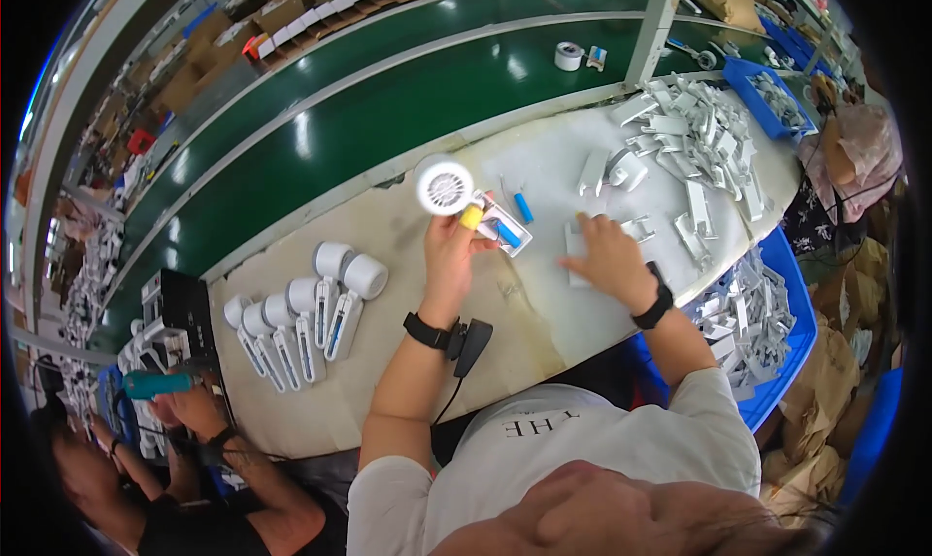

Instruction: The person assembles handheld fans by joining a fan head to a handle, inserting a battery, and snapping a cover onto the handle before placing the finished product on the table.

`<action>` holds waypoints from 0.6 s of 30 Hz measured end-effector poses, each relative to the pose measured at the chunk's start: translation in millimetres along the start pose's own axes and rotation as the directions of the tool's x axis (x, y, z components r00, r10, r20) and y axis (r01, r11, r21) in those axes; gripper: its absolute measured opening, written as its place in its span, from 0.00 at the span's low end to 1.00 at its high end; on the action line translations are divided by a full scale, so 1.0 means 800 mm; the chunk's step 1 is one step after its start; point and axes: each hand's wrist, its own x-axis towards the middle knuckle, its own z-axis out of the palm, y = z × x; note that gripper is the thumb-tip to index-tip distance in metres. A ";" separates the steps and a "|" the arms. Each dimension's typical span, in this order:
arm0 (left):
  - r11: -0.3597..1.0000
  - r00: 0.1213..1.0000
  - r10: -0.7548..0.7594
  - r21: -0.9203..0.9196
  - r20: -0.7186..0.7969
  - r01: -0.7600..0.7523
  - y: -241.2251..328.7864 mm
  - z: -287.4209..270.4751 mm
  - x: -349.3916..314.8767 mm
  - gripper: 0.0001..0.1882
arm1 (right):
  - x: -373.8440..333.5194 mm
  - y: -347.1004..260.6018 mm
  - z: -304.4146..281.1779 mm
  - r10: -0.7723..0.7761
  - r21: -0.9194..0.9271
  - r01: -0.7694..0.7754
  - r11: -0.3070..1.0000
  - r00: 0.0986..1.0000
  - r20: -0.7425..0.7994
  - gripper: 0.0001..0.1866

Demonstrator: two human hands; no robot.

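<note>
My left hand (450, 265) grips a white handheld fan (445, 187) by its handle, the round grilled head toward the far side. The handle's casing is uncovered, and a blue cylindrical battery (507, 233) shows inside it. A yellow cover sits on one finger of that hand. Just beyond the handle lies a loose blue battery (524, 207) with thin wires. To the right, my right hand (614, 257) is spread over the table, thumb and fingers apart, nothing visibly held. White plastic casing pieces (636, 230) lie beside and partly under it.
Several assembled fans (303, 303) lie in a row at left. White casing parts (694, 129) are heaped at far right, with blue bins (791, 313) beside the table. Behind runs a green conveyor (388, 109) carrying a white roll (569, 57). A co-worker holds a teal power tool (155, 384) at lower left.
</note>
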 end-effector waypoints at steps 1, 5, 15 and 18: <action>1.000 1.000 0.003 0.000 0.020 -0.003 -0.003 -0.002 0.000 0.17 | -0.002 -0.008 0.004 -0.038 -0.009 0.039 0.999 0.999 0.004 0.31; 0.998 0.999 0.006 -0.063 -0.047 -0.008 0.000 -0.006 -0.003 0.17 | -0.005 0.004 0.022 -0.117 0.067 0.124 0.990 0.989 -0.091 0.33; 0.942 0.998 -0.056 -0.331 -0.012 0.048 -0.014 0.011 -0.009 0.19 | 0.001 -0.068 -0.028 -0.309 0.316 0.439 0.841 0.870 -0.385 0.30; 0.927 0.998 -0.062 -0.372 -0.010 0.054 -0.007 0.017 -0.014 0.19 | 0.011 -0.083 -0.025 -0.428 0.209 0.533 0.820 0.813 -0.395 0.29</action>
